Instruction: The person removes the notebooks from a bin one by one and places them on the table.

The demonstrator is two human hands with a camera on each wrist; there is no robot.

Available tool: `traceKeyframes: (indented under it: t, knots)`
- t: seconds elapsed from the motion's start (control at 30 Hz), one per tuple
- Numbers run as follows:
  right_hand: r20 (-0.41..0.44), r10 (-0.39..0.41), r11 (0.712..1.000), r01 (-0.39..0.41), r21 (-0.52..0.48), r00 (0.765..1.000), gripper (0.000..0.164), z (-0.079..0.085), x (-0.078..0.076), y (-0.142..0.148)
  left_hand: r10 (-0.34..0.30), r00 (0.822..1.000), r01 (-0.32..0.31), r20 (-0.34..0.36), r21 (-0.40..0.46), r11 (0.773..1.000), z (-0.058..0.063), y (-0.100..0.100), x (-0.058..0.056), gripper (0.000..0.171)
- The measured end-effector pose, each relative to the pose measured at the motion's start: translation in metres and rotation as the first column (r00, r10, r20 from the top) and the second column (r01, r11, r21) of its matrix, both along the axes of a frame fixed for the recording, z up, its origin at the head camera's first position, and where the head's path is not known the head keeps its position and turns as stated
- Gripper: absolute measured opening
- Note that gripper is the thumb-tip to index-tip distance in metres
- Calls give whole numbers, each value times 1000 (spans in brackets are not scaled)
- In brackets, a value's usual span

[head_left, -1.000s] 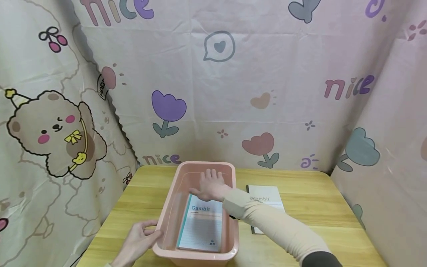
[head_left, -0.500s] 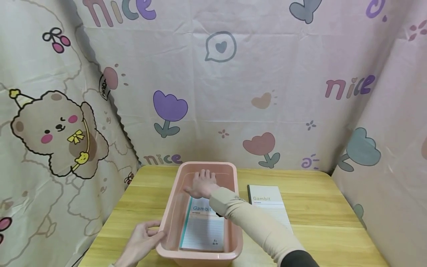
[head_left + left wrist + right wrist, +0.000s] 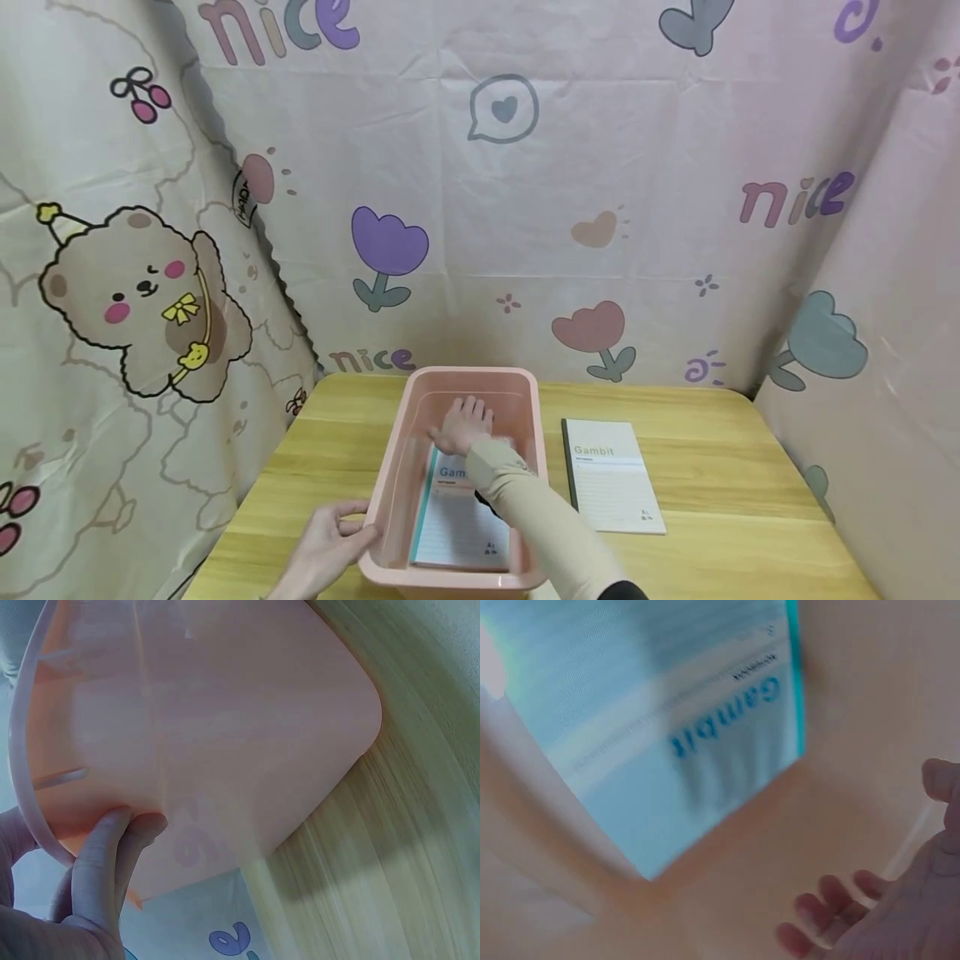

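Note:
A pink plastic basin (image 3: 450, 578) stands on the table with a notebook (image 3: 453, 525) lying flat inside, white with a teal spine and "Gambit" on its cover. At the basin's near left side my left hand (image 3: 326, 542) grips the rim, fingers below the lip and thumb over it; the left wrist view shows these fingers (image 3: 101, 859) against the outer wall. My right hand (image 3: 462, 427) is inside, over the notebook's far end, palm down with fingers extended. In the right wrist view that hand (image 3: 900, 900) is apart from the notebook and holds nothing.
To the basin's right, a second "Gambit" notebook (image 3: 613, 479) with a black spine lies on the wooden table (image 3: 720, 475). Printed curtains (image 3: 645, 167) hang behind the table and on both sides.
My right forearm has swung left, uncovering the second notebook. The right hand has shifted slightly left inside the basin. The left hand keeps its grip on the rim, and the head view has shifted slightly.

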State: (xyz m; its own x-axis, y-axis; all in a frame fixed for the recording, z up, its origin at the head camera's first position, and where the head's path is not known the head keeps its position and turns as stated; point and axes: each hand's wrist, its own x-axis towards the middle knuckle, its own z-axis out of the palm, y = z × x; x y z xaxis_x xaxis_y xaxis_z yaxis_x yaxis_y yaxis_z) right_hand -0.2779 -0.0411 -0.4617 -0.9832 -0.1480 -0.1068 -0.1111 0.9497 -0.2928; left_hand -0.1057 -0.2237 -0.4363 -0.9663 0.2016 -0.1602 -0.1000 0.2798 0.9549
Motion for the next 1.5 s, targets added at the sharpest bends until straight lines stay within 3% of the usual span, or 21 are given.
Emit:
traceKeyframes:
  t: [0.3, 0.5, 0.63, 0.87, 1.17, 1.5]
  knots:
    - [-54, -23, 994, 17, -111, 998, 87, -42, -9, -1, 23, 999, -22, 23, -21, 1000, 2, 0, -1, 49]
    - [-135, 14, 999, -18, -29, 991, 89, -71, -8, 0, 27, 1000, -27, 13, -20, 999, -1, 1, -1, 48]
    - [-152, 46, 997, -35, 71, 987, 84, -76, -3, -2, 35, 999, -34, 12, -27, 999, -1, 0, -1, 48]
    - [-81, 96, 985, -83, 150, 992, 88, -85, 5, -2, 22, 1000, -22, -7, -12, 1000, -2, 0, 0, 48]
    - [-71, 91, 979, -76, 187, 993, 102, -90, 6, 4, 28, 1000, -28, -8, -11, 1000, -1, 2, 0, 48]
    - [-66, 104, 986, -94, 140, 992, 101, -94, -1, 6, 38, 999, -38, -6, -11, 999, -1, 2, 2, 48]
